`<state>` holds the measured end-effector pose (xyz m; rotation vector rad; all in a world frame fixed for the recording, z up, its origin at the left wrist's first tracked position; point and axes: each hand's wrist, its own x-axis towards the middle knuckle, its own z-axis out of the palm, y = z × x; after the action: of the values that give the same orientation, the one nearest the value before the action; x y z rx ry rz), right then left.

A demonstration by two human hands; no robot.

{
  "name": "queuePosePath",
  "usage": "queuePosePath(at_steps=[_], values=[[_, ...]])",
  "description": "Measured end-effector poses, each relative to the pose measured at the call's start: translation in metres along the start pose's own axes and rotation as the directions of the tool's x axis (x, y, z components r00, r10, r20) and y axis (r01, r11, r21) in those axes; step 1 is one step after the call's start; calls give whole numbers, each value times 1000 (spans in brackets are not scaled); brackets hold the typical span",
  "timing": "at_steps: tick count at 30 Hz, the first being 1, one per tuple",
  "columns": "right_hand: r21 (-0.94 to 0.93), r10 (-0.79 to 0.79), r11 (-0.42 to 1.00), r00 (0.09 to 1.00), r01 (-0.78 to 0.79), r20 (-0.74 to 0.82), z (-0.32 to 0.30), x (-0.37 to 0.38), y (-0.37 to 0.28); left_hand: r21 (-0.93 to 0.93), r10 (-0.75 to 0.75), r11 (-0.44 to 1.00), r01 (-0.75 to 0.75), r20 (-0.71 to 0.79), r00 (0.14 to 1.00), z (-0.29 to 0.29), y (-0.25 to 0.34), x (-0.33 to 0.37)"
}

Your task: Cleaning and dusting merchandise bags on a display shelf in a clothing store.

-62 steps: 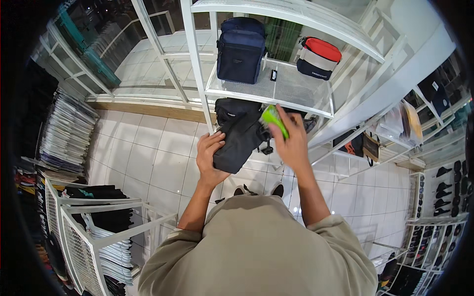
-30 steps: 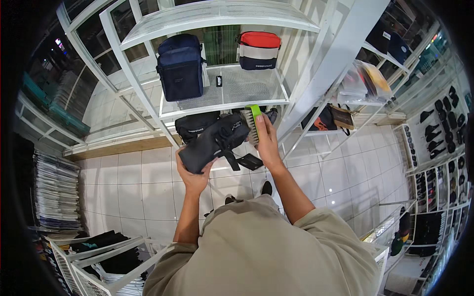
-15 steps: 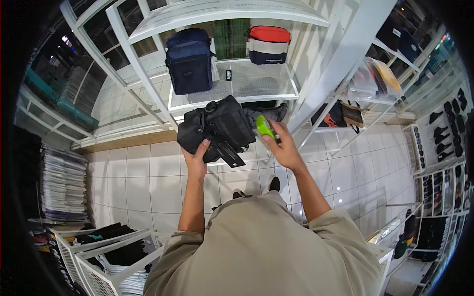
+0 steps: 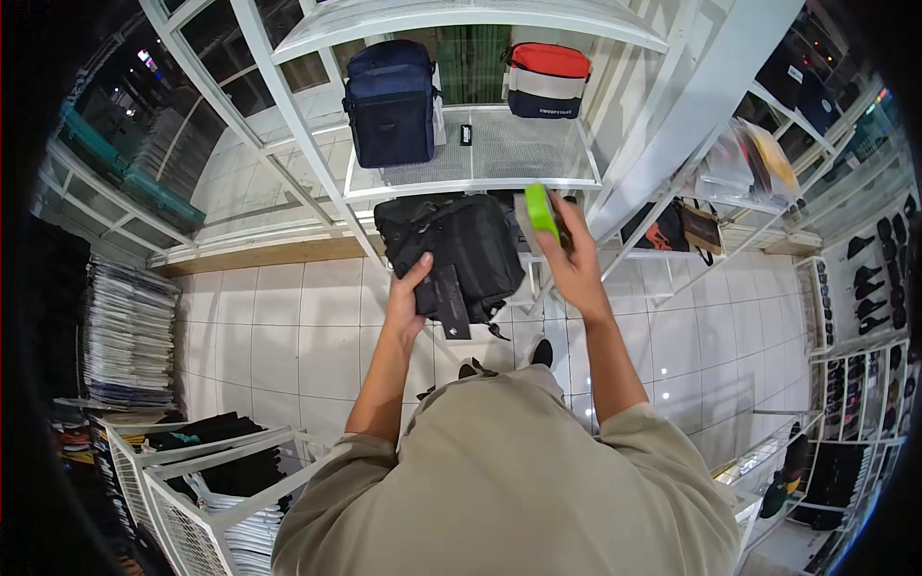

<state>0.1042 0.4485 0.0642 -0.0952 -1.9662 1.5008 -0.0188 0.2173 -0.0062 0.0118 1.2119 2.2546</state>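
Note:
My left hand (image 4: 411, 293) grips a black bag (image 4: 475, 254) by its left side, thumb on top. A black hang tag (image 4: 449, 302) dangles from the bag's front, and a strap end hangs below it. Just right of the bag, my right hand (image 4: 574, 257) is closed around a lime-green hand tool (image 4: 541, 209) with a greyish side facing the bag; it looks like a brush, but motion blurs it. A narrow gap seems to lie between the tool and the bag. The bag is held in front of a white mesh shelf (image 4: 523, 158), below its front edge.
On the shelf stand a navy bag (image 4: 392, 106), a red, cream and navy pouch (image 4: 547, 82) and a small black tag (image 4: 466, 134). Plastic-wrapped stock (image 4: 735, 168) lies on a rack to the right. Folded wrapped garments (image 4: 130, 336) are stacked at left. A white rack (image 4: 178, 499) stands lower left.
The black bag has turned to lie flatter, its front more toward me, and its tag hangs straighter. My right hand has raised and tilted the green tool upright. The view has shifted slightly.

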Motion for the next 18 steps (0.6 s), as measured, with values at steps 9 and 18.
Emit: queuePosePath(at_steps=[9, 18], values=[[-5, 35, 999, 984, -35, 173, -27, -13, -11, -43, -185, 982, 185, 12, 983, -4, 7, -4], [-108, 55, 994, 959, -26, 278, -26, -28, -5, -272, -176, 946, 174, 16, 984, -18, -1, 10]])
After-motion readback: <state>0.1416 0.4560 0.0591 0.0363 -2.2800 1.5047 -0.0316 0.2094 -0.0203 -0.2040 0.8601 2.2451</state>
